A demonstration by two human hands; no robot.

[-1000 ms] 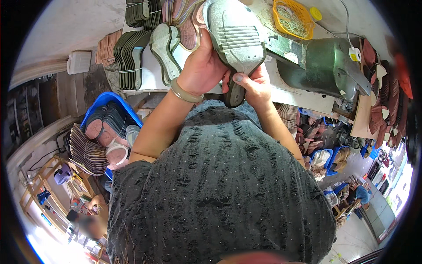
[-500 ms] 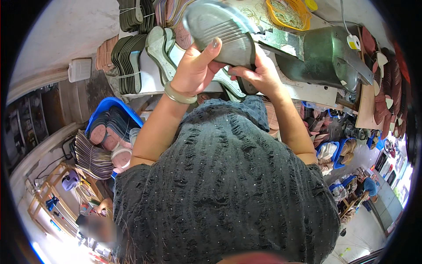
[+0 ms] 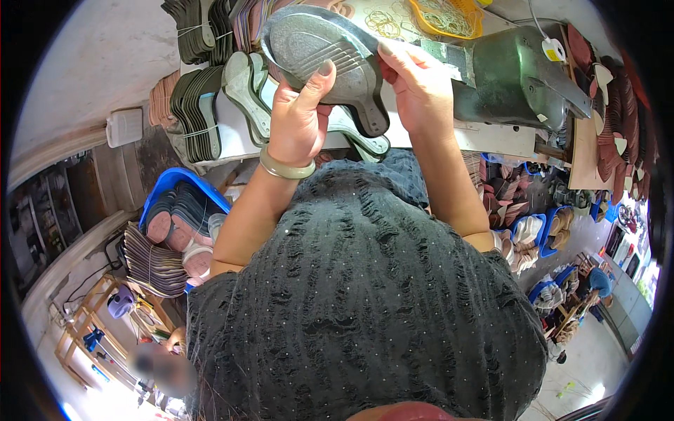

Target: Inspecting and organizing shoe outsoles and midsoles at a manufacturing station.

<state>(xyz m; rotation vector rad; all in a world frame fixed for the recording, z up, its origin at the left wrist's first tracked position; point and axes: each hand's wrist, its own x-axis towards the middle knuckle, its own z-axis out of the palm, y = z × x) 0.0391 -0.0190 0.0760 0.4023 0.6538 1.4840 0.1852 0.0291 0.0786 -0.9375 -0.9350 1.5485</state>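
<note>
Above the bench I hold up a grey shoe sole [image 3: 345, 84] with raised ridges across its middle. Its wide end points up and left, its narrow end down and right. My left hand [image 3: 302, 119], with a pale bangle [image 3: 286, 168] at the wrist, grips the left edge; the thumb lies on top, the other fingers mostly hidden underneath. At the upper right edge, my right hand [image 3: 425, 91] pinches the rim between thumb and fingers. Beyond and below the sole, similar loose soles [image 3: 247, 95] lie on the white bench [image 3: 474, 137].
Tied stacks of soles [image 3: 195, 116] stand on the bench's left. A yellow basket [image 3: 449, 31] of rubber bands sits at the back, beside a dark green machine housing [image 3: 512, 77]. Blue bins [image 3: 160, 186] of soles flank me. Another person [image 3: 599, 283] is far right.
The sole has shifted left and turned to show more of its ridged face. My right hand has moved from the narrow end up to the upper right edge.
</note>
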